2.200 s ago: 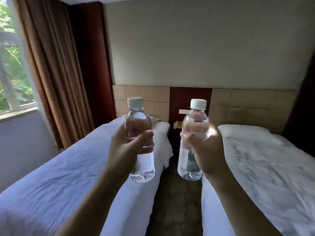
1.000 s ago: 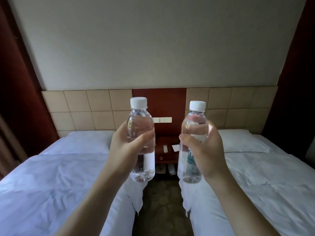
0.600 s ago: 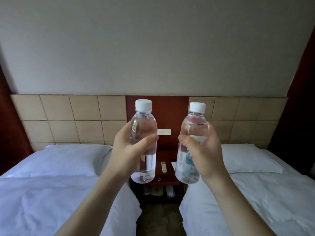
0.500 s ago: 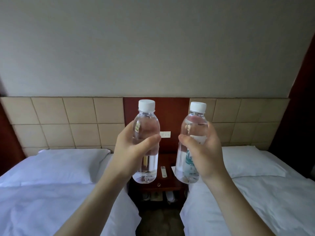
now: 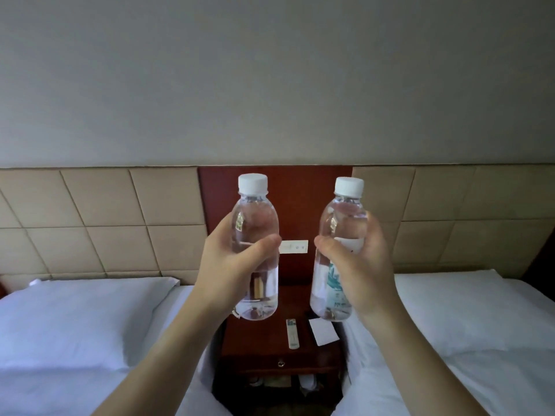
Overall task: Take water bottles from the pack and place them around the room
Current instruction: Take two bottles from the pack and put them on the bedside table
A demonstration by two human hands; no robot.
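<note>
Closer now, nightstand (image 5: 279, 349) below; left grip (image 5: 231, 271) and right grip (image 5: 357, 271) each clasp a water-filled bottle (image 5: 256, 223).

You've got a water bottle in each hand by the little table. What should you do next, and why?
Probably lower the left bottle onto the bare left part of the nightstand. Both bottles are held upright above it, and a remote and a paper card take up its right side.

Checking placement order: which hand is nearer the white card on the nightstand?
Right. The right hand holds its bottle almost directly above the white card; the left hand, with its own bottle, is off to the card's left, beyond the remote.
</note>
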